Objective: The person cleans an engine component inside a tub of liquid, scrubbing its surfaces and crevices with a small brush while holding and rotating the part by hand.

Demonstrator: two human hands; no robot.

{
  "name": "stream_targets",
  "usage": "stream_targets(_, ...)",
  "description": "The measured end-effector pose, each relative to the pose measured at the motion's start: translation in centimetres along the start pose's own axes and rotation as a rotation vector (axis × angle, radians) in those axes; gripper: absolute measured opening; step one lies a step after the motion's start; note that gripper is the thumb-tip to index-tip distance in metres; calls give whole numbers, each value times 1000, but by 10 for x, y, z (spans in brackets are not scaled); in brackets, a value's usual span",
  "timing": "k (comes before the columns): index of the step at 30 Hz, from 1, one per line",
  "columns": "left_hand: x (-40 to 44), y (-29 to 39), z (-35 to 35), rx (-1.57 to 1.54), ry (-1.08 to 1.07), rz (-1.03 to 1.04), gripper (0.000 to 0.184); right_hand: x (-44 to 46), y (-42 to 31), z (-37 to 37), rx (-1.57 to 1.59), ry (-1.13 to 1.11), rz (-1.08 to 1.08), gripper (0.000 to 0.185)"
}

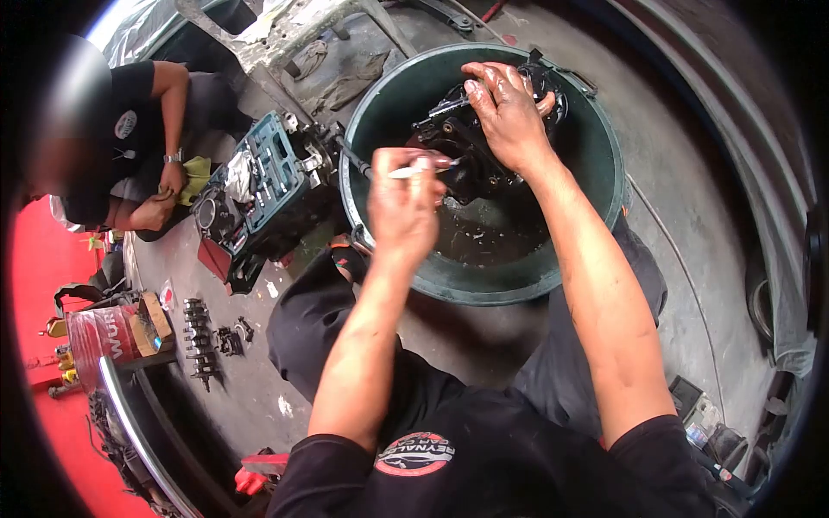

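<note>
A dark, oily metal engine part (473,147) is tilted up inside a round green tub (363,112). My left hand (404,203) is closed around a slim white-handled tool (406,172), its tip pointing right against the part; the exact kind of tool is hard to make out. Over the upper right of the part lies my right hand (511,116), wet and dirty, with its fingers curled on it and holding it. Murky dark liquid (492,237) covers the tub's bottom.
Left of the tub is a teal tool case (275,164) on an engine block. Beyond it a co-worker (129,147) sits holding a yellow-green cloth (197,179). A crankshaft (199,341) lies on the floor. A cable (682,268) runs along the right.
</note>
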State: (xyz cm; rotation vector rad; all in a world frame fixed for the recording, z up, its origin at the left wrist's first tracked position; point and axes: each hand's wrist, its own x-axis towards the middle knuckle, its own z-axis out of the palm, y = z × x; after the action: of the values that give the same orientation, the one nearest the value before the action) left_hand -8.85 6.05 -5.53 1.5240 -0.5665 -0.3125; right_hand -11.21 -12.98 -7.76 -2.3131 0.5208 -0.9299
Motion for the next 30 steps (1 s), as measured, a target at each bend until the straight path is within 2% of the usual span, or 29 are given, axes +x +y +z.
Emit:
stream_targets(2,-4,13,-26,-140,-76,-3,10,-2,-4,-4,-49,-15,13,30)
stream_targets(3,-3,13,-28,-49,-49,68,11,-3,-6,-6,-72,-16,23,31)
stream_targets(6,17,-7,-4,-58,19,-21,12,1,8,3,182,16,-39,30)
stream_targets(8,22,-5,-5,23,-8,-92,11,1,14,6,106,17,-48,30)
stream_targets(12,-3,24,-19,119,-36,63,8,-3,9,-5,-5,-19,13,31)
stream_targets(14,1,9,-11,60,-3,16,9,-6,-1,-8,-73,-18,30,30)
stream_targets(15,10,2,-4,110,-6,17,10,-4,8,-5,79,-3,-43,30)
stream_targets(16,19,-6,1,19,-14,11,10,-4,3,-9,-15,-25,-30,31)
stream_targets(18,20,-10,-5,-61,-9,-96,10,-3,11,-5,22,-4,-32,31)
stream_targets(22,-2,4,-20,-228,-16,31,12,-2,9,-6,-7,0,-7,30)
stream_targets(25,8,-24,0,-461,114,-146,16,-1,12,1,36,17,-21,30)
stream_targets(26,14,-37,7,-479,154,-195,17,-1,10,2,56,16,-1,30)
stream_targets(30,-7,-9,6,-481,172,-158,18,-2,-2,-3,-54,14,-16,30)
